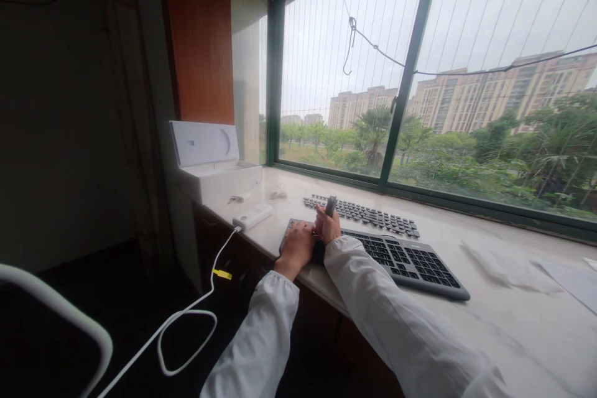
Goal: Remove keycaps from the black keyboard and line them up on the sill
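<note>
A wide, dark keyboard lies flat on the pale surface, rows of keycaps behind it; I hold a small dark tool, tilted.

Two dark tones mark the keyboard on my distant feed — charcoal overall, with black keys — while more blackish keycaps dot a white worktop veined in soft grey. I see plain white sleeves, a dark tool, a white box and a white cable flagged by a bright yellow tag. Reddish-brown wood and dark green window frames border a pale grey sky, finely striped top to bottom, beige buildings and trees in mixed greens.
</note>
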The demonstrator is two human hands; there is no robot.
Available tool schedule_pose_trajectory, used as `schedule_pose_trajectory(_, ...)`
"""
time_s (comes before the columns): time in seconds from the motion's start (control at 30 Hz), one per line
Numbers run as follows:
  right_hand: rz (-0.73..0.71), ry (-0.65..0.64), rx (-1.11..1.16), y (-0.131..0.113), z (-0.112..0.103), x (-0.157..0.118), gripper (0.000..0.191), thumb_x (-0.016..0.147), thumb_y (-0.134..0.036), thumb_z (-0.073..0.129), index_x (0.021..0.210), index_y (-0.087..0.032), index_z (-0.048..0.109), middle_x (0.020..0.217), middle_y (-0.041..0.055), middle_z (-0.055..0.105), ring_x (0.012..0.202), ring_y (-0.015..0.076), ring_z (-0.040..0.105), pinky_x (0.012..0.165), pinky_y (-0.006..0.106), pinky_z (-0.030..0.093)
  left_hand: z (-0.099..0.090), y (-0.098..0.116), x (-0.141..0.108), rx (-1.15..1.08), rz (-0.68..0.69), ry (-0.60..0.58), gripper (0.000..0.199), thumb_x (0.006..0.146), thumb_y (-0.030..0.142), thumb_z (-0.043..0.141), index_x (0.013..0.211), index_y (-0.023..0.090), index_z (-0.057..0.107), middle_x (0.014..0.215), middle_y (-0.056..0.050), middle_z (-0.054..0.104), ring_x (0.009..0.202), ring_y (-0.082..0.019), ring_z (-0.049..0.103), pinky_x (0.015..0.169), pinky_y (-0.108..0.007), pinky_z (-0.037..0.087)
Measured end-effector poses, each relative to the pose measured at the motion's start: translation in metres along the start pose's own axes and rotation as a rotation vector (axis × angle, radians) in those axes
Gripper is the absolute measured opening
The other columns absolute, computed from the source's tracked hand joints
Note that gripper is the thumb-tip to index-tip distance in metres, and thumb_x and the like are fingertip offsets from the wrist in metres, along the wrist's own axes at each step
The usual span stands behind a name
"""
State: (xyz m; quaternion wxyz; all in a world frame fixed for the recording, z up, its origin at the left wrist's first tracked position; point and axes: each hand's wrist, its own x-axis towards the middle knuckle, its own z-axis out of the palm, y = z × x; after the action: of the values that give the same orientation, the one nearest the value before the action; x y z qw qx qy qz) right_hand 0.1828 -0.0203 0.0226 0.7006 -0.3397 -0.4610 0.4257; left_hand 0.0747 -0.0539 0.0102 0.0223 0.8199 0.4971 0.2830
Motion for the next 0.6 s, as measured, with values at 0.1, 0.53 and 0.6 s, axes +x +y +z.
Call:
schedule_pose_trajectory(0.1, -0.04, -0.021, 0.08, 0.001, 0.0, -0.001, 0.051, 0.07, -0.048, 0.068, 0.052, -0.024, 0.027, 0.041, -0.0103, 0.019, 0.035, 0.0053, 0.014, 0.033, 0.023, 0.01, 0.0, 0.0, 0.0, -0.004, 0.006, -0.001, 0.023, 0.09, 0.035, 0.049, 0.104, 0.023, 0.062, 0.11, -0.008, 0.059, 0.104, -0.025, 0.049, 0.089, -0.037, 0.039)
schedule_pose_trajectory(0.53, -0.22, 0.156, 0.02, -0.013, -0.005, 0.002, 0.053, 0.075, -0.055, 0.061, 0.053, -0.024, 0.025, 0.04, -0.0103, 0.02, 0.033, 0.0061, 0.017, 0.033, 0.024, 0.014, -0.004, 0.006, -0.004, -0.114, 0.03, 0.064, 0.027, 0.094, 0.036, 0.044, 0.104, 0.022, 0.065, 0.103, -0.006, 0.066, 0.098, -0.02, 0.056, 0.084, -0.03, 0.042)
schedule_pose_trajectory(0.6, -0.257, 0.234, -0.062, -0.018, -0.01, 0.005, 0.051, 0.077, -0.056, 0.058, 0.052, -0.024, 0.026, 0.039, -0.0094, 0.023, 0.034, 0.0072, 0.021, 0.034, 0.024, 0.017, -0.004, 0.007, -0.005, -0.153, 0.037, 0.093, 0.024, 0.094, 0.033, 0.045, 0.104, 0.023, 0.065, 0.102, -0.005, 0.067, 0.097, -0.019, 0.057, 0.083, -0.029, 0.042)
